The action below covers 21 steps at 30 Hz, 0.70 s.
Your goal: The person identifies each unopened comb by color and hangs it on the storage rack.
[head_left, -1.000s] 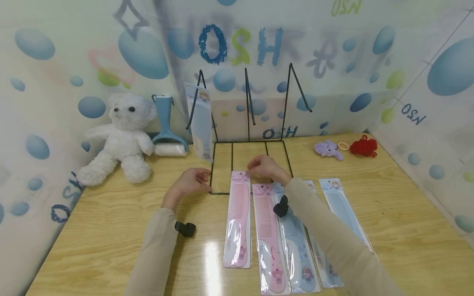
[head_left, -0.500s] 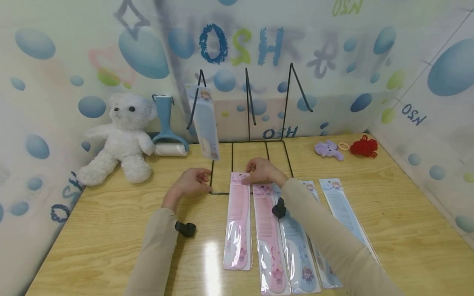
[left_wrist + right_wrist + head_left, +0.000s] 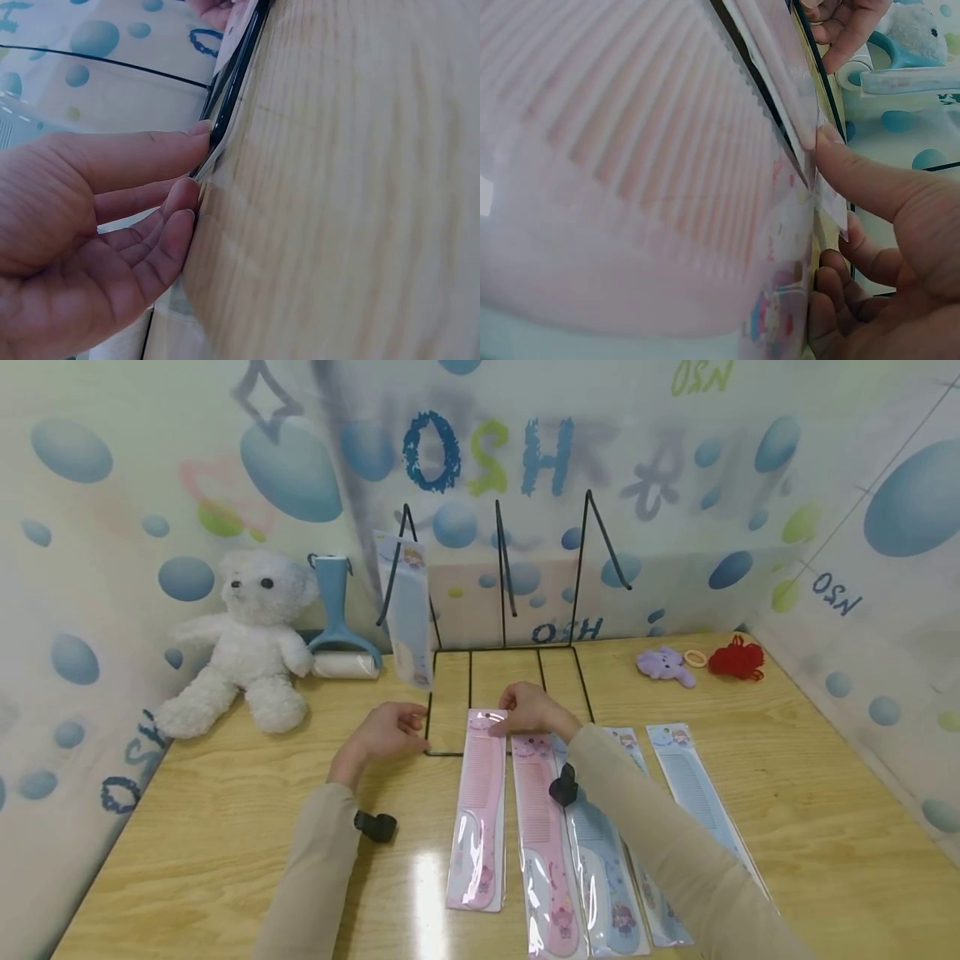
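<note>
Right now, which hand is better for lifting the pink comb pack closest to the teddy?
Probably the right hand: it pinches the top end of that pink comb pack. The left hand touches the near corner of the black rack, apart from the pack, so it would have to reach over.

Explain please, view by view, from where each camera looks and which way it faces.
Head: worn on the head, facing forward and down over the table and packaged combs; left hand, right hand and sleeves show.
Left wrist: on that wrist, facing the black rack; left hand large, a bit of the right hand at top.
Right wrist: on that wrist, facing past a close pink comb; right hand large, left hand at top.
Head and right wrist share the white bear and blue roller.
</note>
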Each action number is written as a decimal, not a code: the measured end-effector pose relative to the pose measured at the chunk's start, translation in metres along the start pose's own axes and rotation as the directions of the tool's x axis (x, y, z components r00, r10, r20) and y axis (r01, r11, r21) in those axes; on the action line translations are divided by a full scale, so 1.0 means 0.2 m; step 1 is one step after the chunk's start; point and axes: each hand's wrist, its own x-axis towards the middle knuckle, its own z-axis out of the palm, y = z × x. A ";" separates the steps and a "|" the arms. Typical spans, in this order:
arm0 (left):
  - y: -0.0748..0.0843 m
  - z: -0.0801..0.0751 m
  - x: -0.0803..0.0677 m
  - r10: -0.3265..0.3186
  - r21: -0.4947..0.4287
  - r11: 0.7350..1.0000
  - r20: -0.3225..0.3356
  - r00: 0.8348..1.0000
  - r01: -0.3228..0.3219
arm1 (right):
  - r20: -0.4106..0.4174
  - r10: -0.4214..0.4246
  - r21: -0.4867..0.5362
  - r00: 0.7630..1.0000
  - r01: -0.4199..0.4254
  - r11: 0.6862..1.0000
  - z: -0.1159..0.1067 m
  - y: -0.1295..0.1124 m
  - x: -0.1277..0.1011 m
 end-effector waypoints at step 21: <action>0.00 0.00 0.00 0.015 -0.006 1.000 0.005 1.000 -0.015 | -0.090 -0.047 0.166 0.995 0.061 0.984 -0.05 0.00 0.00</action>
